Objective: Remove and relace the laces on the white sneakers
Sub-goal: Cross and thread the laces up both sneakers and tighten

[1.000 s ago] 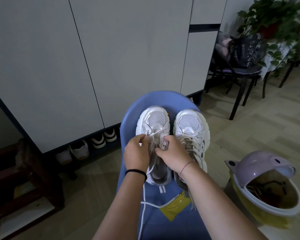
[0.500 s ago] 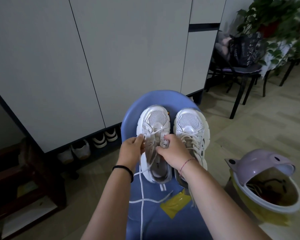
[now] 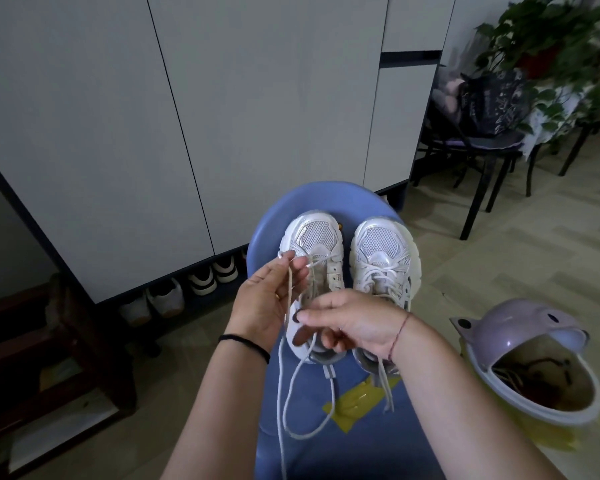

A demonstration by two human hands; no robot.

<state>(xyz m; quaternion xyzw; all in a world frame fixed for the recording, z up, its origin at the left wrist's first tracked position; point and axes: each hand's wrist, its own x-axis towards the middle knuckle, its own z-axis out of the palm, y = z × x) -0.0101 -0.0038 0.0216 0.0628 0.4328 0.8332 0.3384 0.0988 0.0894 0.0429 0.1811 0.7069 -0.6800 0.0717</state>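
Long white shoelace (image 3: 289,289) runs from the left white mesh sneaker (image 3: 314,237) on the blue plastic seat (image 3: 274,216), held by both hands.
Versus 0.5 s ago: left hand (image 3: 264,299) has lifted off the eyelets, fingertips pinching the lace end. Right hand (image 3: 354,323) has drawn back, thumb and forefinger pinching mid-lace, and hides the heel. Slack loops beside the yellow tape patch (image 3: 354,403). The laced right white mesh sneaker (image 3: 383,247) is unchanged. A lilac-lidded bin (image 3: 520,323) stands to the right.
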